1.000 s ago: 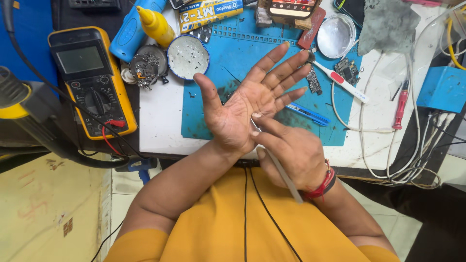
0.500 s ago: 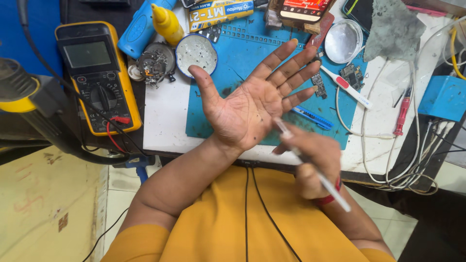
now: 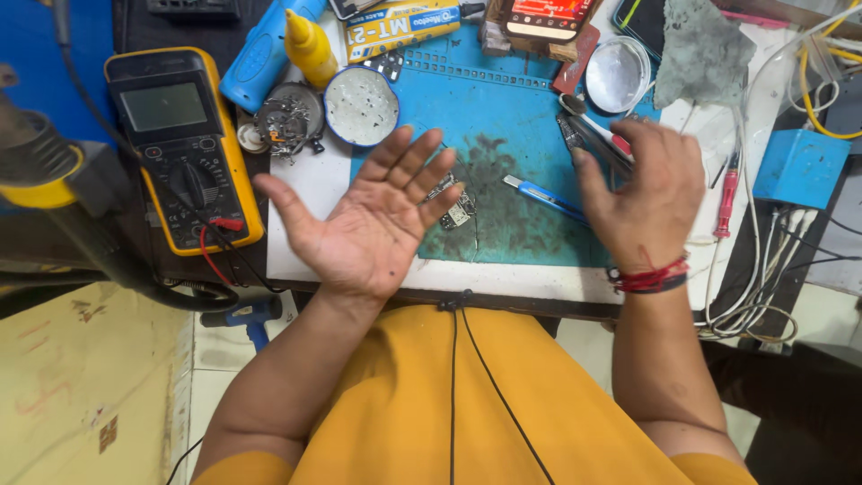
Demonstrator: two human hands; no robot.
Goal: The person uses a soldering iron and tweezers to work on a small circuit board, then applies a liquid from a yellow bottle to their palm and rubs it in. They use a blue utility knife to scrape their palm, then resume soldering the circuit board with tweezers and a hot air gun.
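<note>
Blue repair mat (image 3: 512, 117): left hand (image 3: 373, 224) open, empty, palm up; at three o'clock, right hand (image 3: 642, 193) grips tweezers (image 3: 588, 135).

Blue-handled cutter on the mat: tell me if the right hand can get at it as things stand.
Probably yes. The blue-handled cutter lies bare on the blue mat, just beside the right hand, with nothing over it. The left hand is open, palm up, further off.

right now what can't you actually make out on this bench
- Right hand, head view: motion-blurred, so its grip on the tweezers is unclear.
- Small circuit board: partly hidden behind the left hand fingertips; parts too small.
- Phone: cut off by the top edge.
- Hot-air tool: blurred, cut by the left edge.
</note>
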